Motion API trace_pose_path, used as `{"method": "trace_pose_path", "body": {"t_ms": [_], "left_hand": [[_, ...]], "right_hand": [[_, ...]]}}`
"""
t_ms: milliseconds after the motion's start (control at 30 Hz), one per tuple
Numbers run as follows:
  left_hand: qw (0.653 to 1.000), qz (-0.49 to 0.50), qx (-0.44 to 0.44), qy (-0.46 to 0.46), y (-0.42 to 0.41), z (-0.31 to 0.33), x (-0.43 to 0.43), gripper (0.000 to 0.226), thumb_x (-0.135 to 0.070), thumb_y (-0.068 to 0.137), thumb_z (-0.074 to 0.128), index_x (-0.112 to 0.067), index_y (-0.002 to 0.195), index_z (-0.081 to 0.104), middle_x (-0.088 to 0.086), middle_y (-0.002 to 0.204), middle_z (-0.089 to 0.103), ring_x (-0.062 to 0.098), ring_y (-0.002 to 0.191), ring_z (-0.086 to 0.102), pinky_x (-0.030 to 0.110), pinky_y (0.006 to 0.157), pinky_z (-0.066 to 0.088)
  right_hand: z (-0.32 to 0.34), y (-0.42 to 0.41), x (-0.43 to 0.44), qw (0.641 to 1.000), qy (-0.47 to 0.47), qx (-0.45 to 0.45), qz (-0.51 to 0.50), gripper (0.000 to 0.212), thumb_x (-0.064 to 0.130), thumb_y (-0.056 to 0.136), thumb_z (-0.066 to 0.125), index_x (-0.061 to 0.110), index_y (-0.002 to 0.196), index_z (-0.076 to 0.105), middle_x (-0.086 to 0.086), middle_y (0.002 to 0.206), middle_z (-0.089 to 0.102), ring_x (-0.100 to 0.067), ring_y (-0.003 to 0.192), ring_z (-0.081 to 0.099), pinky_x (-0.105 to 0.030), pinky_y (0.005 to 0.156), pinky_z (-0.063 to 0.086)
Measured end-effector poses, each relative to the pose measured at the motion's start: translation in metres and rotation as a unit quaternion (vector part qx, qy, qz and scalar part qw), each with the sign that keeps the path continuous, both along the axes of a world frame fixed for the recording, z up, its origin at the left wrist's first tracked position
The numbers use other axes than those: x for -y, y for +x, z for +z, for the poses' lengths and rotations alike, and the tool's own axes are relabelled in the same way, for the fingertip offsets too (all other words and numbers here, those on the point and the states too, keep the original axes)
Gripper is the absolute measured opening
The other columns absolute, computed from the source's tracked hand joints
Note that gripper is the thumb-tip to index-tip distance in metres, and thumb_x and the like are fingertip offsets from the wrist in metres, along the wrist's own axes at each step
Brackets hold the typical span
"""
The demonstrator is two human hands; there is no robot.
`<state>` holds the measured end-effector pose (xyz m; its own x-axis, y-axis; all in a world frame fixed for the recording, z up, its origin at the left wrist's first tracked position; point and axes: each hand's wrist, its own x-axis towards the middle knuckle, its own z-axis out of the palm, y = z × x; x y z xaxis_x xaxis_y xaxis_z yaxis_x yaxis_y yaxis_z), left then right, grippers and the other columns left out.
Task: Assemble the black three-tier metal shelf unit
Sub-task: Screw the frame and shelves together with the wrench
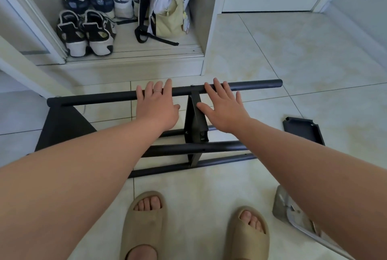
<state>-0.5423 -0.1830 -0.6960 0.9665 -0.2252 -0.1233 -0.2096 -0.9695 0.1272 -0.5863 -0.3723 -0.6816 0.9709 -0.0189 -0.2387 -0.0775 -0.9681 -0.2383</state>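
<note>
No text, brand, number or sign could be read anywhere. The patches on the heels of the sneakers (98, 35) in the cupboard were too small and blurred to make out. The same held for the charm hanging on the backpack (167, 19). The black shelf frame (195, 125) on the floor showed no legible marking.

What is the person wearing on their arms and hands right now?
The left forearm and right forearm are bare: no sleeves, watch or bracelet in view. The left hand has a thin, pale metal ring on one finger. The right hand wears nothing. Neither hand is gloved.
</note>
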Motion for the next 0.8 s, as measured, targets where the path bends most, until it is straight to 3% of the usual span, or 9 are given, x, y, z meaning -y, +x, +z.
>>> {"method": "trace_pose_path", "body": {"t_ms": [233,467,800], "left_hand": [[0.999,-0.004,-0.030,-0.020,-0.022,0.023,0.006,0.067,-0.052,0.103,0.030,-0.024,0.159,0.006,0.006,0.168,0.000,0.030,0.153,-0.005,0.053,0.123,-0.002],[0.989,-0.142,0.007,-0.034,-0.074,0.067,0.039,0.064,-0.052,0.104,0.028,-0.026,0.159,0.010,0.004,0.168,0.001,0.027,0.154,-0.005,0.051,0.123,0.002],[0.925,-0.380,-0.003,0.005,-0.156,0.062,0.111,0.061,-0.049,0.104,0.032,-0.024,0.158,0.016,0.003,0.168,-0.001,0.023,0.154,-0.006,0.043,0.125,0.001]], "right_hand": [[0.019,-0.031,0.014,1.000,-0.012,-0.009,0.008,0.069,0.063,0.103,0.020,0.033,0.162,0.002,0.007,0.169,-0.011,-0.018,0.155,-0.015,-0.051,0.124,-0.008],[0.061,-0.104,0.054,0.996,-0.086,0.011,0.017,0.069,0.063,0.102,0.018,0.032,0.162,-0.001,0.007,0.169,-0.012,-0.019,0.155,-0.017,-0.051,0.124,-0.007],[0.055,-0.223,0.148,0.984,-0.127,-0.102,-0.069,0.068,0.062,0.103,0.025,0.035,0.162,0.003,0.010,0.169,-0.005,-0.017,0.156,-0.011,-0.049,0.126,0.001]]}}
